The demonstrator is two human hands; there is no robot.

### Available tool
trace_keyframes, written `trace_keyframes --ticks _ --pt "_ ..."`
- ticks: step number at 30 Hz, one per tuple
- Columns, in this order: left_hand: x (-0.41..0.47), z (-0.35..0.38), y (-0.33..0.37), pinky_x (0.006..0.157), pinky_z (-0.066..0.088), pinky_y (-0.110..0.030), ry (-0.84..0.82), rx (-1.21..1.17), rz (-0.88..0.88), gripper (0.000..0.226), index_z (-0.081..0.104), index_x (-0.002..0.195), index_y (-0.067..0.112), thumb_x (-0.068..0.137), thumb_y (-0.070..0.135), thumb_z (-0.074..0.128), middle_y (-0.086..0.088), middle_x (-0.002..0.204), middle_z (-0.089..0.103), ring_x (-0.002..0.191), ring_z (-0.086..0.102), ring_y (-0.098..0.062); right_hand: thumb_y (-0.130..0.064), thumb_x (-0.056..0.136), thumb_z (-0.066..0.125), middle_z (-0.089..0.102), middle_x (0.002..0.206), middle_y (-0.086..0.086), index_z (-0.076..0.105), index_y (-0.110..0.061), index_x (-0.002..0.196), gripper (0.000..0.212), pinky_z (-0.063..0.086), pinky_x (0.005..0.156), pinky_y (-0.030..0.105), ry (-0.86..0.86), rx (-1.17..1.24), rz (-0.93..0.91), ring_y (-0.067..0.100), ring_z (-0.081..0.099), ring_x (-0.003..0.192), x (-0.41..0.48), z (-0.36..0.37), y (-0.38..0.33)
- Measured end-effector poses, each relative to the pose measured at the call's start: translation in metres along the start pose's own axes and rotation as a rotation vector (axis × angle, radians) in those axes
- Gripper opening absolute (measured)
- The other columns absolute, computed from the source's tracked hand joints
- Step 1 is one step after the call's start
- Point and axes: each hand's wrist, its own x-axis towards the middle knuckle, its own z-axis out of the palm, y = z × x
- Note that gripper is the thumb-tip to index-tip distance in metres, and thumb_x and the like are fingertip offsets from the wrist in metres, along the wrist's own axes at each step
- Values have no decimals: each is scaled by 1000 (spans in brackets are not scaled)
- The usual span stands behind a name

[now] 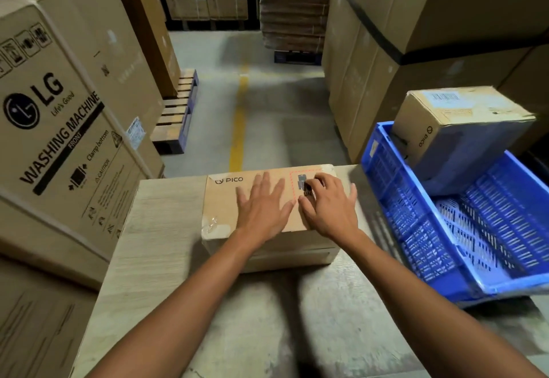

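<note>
Presses left hand (263, 202) flat on PICO carton (221, 214); pinches small dark thing (305, 185), perhaps a marker, against its top with right hand (331, 209).

Before me a pale wood-grain table (166, 258) carries a flat cardboard box (221, 205) printed PICO, which lies at the far edge with its long side across my view. Near it on the right, a blue slatted crate (383, 169) sits tilted at the table's right edge. I cannot tell how much of it rests on the top.
</note>
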Motion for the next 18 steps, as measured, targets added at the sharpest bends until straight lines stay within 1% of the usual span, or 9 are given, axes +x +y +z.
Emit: trace_keyframes --ticks 3,5,7,9,11,13,15,17,18 --pt "-3 -6 -24 112 -1 -72 57 -51 -328 76 10 159 27 97 69 21 -11 167 -3 152 -6 -39 -61 90 50 41 145 13 50 -23 133 56 33 107 53 8 69 233 32 39 134 -5 -1 -2" --pt "-7 -12 -46 111 9 -73 82 -113 -471 82 7 159 24 95 72 25 -15 166 -4 149 -1 -48 -63 91 52 37 151 19 40 -20 143 68 41 102 50 -35 173 378 38 40 134 -6 -2 0" --pt "-12 -16 -63 109 26 -67 93 -246 -546 85 3 159 25 94 71 32 -18 166 -3 145 15 -53 -64 90 52 53 136 15 39 -19 140 69 49 88 47 -29 200 379 35 52 121 -8 -1 4" --pt "-18 -18 -70 104 38 -56 115 -367 -554 83 5 159 28 95 68 38 -21 163 12 136 36 -51 -65 87 52 61 120 9 42 -20 135 66 53 80 45 2 241 354 31 59 110 -15 0 6" --pt "-26 -20 -71 101 42 -49 165 -434 -525 76 15 158 31 96 63 44 -19 154 33 128 47 -46 -64 87 55 61 122 5 42 -26 137 64 53 84 47 41 308 366 29 59 113 -23 -1 8" --pt "-35 -21 -71 98 43 -45 249 -512 -500 66 29 153 31 97 59 47 -16 146 45 127 50 -40 -61 88 59 56 131 7 36 -31 147 70 49 92 47 45 415 432 30 56 121 -25 -6 10" --pt "-41 -23 -69 90 43 -41 348 -568 -476 55 41 144 28 97 57 48 -13 136 54 121 53 -36 -62 90 59 49 140 14 24 -34 156 80 44 99 48 37 512 504 34 51 127 -23 -13 8" --pt "-46 -27 -67 83 41 -36 436 -623 -466 46 46 135 25 98 54 48 -9 126 56 109 56 -30 -64 91 57 45 138 17 17 -37 158 83 42 100 45 53 548 500 35 51 125 -23 -18 4" --pt "-48 -28 -67 81 39 -35 473 -663 -469 41 48 130 24 99 51 48 -6 122 55 103 55 -26 -64 91 56 45 135 16 18 -39 158 81 43 99 43 76 569 484 33 53 121 -23 -19 2"
